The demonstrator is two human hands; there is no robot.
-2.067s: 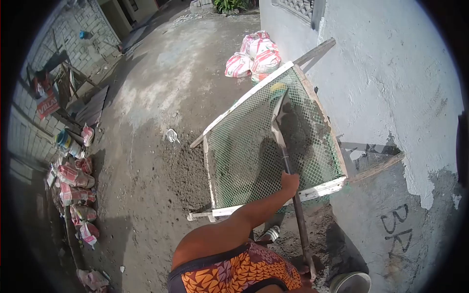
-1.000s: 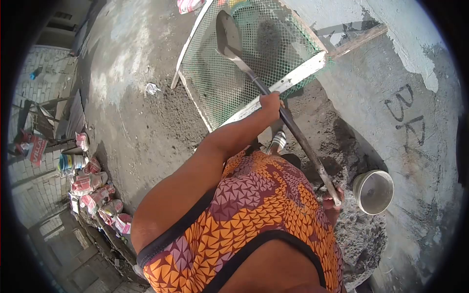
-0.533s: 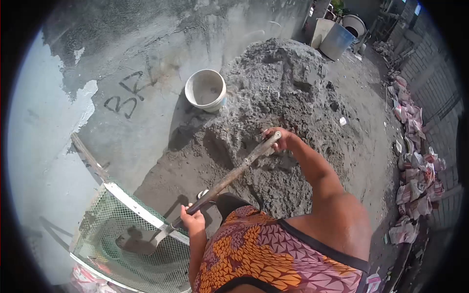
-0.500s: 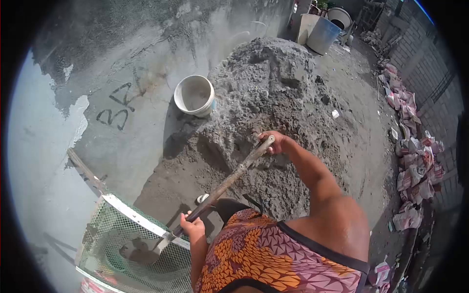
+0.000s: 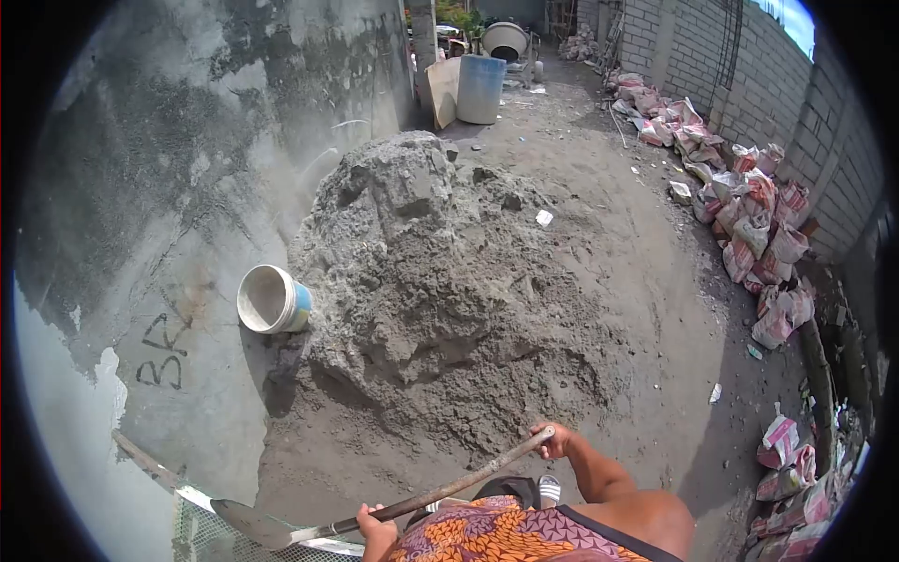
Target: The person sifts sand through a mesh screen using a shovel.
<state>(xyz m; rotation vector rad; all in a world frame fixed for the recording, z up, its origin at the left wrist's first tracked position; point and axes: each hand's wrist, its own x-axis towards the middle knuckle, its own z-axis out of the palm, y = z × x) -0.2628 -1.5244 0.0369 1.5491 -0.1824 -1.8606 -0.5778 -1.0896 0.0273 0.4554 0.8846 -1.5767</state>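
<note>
A long wooden-handled shovel (image 5: 459,484) lies slantwise across the bottom of the view. My right hand (image 5: 554,440) is closed round the top end of its handle. Lower down, near the blade, my left hand (image 5: 376,526) grips the same handle. The metal blade (image 5: 251,525) is over the green mesh screen (image 5: 201,536) in its white frame at the lower left, with no sand visible on it. In front of me rises a large heap of grey sand (image 5: 440,281).
A white bucket (image 5: 265,300) stands at the heap's left, by the grey wall (image 5: 215,159). Behind are a blue barrel (image 5: 480,91) and a cement mixer (image 5: 506,41). Filled sacks (image 5: 749,220) line the block wall on the right. A sandal (image 5: 550,489) shows below me.
The view has tilted up and shifted right, showing more of the yard. The shovel blade has lifted from inside the mesh screen to its upper edge, and the sand on it is gone.
</note>
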